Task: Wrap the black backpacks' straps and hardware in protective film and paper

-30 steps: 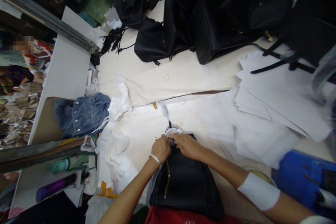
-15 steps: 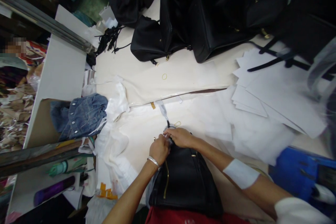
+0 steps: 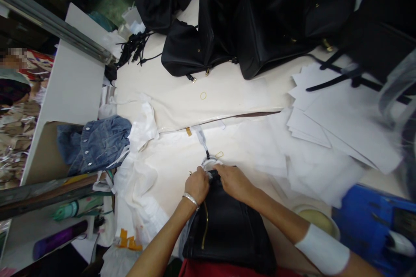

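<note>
A black bag with a gold zip lies in front of me, its top end pointing away. At that end is a loop handle wrapped in pale material, with a strip of clear film beyond it. My left hand, with a bracelet at the wrist, is closed on the left corner of the bag's top by the handle. Just to its right, my right hand has its fingers closed at the bag's top edge near the handle base. The exact bits pinched are hidden by my fingers.
Several black bags stand along the far side. White paper sheets lie at right, above a blue crate and a round tub. A denim garment and crumpled white wrapping are at left. Two rubber bands lie on the table.
My right hand has moved right and slightly nearer, from the handle to the bag's top edge, uncovering more of the wrapped loop. My left hand has stayed nearly in place.
</note>
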A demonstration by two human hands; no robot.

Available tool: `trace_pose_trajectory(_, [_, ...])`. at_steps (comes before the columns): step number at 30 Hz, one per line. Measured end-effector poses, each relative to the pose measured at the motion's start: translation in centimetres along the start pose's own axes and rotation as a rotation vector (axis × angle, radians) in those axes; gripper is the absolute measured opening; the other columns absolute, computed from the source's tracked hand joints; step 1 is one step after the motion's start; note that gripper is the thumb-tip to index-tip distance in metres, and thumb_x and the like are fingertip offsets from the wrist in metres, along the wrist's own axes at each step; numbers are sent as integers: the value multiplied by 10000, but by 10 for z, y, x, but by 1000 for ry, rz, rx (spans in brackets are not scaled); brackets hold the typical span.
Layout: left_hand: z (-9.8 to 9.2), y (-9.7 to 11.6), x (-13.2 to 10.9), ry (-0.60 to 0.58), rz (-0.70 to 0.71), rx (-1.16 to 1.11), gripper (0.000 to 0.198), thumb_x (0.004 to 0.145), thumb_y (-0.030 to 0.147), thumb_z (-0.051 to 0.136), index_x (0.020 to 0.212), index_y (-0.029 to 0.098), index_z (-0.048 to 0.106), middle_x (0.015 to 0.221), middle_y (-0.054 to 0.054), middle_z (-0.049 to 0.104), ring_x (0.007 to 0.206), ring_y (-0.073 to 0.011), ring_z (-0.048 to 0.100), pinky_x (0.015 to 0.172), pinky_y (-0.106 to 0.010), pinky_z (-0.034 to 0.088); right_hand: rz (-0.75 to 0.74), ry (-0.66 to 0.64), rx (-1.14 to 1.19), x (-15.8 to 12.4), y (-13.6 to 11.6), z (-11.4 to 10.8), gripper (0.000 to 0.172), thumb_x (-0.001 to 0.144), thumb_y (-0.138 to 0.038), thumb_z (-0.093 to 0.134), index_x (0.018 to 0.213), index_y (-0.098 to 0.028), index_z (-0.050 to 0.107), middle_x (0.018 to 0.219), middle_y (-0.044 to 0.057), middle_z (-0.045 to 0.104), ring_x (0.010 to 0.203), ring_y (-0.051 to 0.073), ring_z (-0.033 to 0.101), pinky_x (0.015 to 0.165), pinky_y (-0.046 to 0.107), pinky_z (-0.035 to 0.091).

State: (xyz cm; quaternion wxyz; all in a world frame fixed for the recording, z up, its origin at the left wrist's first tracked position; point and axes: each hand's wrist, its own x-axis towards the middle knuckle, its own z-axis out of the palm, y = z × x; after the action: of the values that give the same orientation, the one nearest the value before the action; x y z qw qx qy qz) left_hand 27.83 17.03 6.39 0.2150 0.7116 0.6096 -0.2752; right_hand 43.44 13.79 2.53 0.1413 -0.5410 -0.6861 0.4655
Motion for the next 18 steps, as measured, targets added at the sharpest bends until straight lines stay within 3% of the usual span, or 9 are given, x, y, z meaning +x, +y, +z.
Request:
trace_pose_trajectory(8, [13, 18, 8, -19, -28, 4, 248, 852, 203, 352, 1019, 91, 497, 867, -177, 673, 832, -274, 651, 711, -354, 446, -71, -15, 93, 4, 13, 10, 387, 824, -76, 393, 1189, -178, 472, 995, 84, 644, 903, 204, 593, 783, 302, 408])
trace_pose_trajectory(14, [10, 8, 24, -67, -44, -387, 176, 785, 194, 466, 886, 115, 588, 951, -196, 667, 988, -293, 605, 856, -389, 422, -178, 5, -63, 6, 6, 15, 344, 783, -106, 480, 1123, -146, 505, 1056, 120, 592, 943, 233, 564, 789, 318, 428])
trace_pose_trajectory(18, [6, -7, 17, -112, 13, -588, 131, 781, 174, 470, 823, 128, 586, 834, -124, 698, 843, -234, 651, 780, -339, 482, -200, 6, -105, 14, -1, 12, 412, 795, -128, 486, 1200, -200, 474, 1091, 90, 593, 933, 228, 578, 773, 314, 438])
